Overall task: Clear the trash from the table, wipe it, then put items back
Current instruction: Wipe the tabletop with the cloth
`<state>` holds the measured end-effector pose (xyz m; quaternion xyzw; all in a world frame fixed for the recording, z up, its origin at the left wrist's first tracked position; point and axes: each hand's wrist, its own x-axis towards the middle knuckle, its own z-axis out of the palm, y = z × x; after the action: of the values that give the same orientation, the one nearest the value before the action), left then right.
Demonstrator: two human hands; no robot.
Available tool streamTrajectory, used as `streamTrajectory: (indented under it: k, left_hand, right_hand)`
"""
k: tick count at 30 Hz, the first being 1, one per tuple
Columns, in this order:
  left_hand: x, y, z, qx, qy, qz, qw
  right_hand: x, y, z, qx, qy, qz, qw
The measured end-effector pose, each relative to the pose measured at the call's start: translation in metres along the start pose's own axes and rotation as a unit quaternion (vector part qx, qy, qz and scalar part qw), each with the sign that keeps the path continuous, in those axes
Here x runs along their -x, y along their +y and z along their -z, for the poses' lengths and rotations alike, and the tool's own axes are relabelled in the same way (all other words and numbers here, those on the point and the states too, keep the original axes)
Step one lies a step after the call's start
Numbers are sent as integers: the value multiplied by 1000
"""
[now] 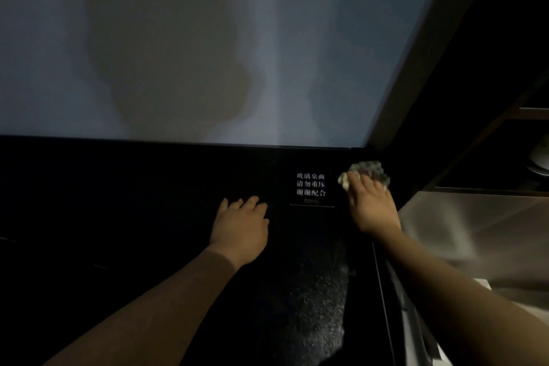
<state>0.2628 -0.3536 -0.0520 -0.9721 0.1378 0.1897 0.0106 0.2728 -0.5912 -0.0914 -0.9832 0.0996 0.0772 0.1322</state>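
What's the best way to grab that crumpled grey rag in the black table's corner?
Grip the crumpled grey rag by its bunched-up top, coming from above on the near side, where the right hand already rests; the pale wall closes off its far side.

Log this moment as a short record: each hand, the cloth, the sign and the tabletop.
left hand: rests flat on the dark table, holds nothing
right hand: presses on the cloth near the table's far right corner
cloth: crumpled, just right of the sign
sign: small, dark, white Chinese text
table: speckled streak toward its right edge
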Motion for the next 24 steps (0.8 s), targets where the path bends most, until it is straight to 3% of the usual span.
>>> streamTrajectory:
  k: [7, 12, 18, 21, 24]
  left_hand:
    - [-3, -12, -13, 43, 3, -14, 999]
    - [-2, -18, -15, 56, 21, -28, 998]
    - [6, -22, -12, 65, 24, -37, 997]
    - [5, -31, -8, 50, 21, -48, 997]
    - [1, -47, -3, 70, 24, 10, 997]
  right_hand:
    - [-63, 0, 8, -40, -30, -23, 998]
    - [3, -18, -6, -16, 19, 13, 1000]
    - [55, -18, -20, -49, -19, 82, 995]
    - [22, -18, -11, -52, 6, 15, 999]
    - [-15, -43, 1, -89, 33, -76, 993]
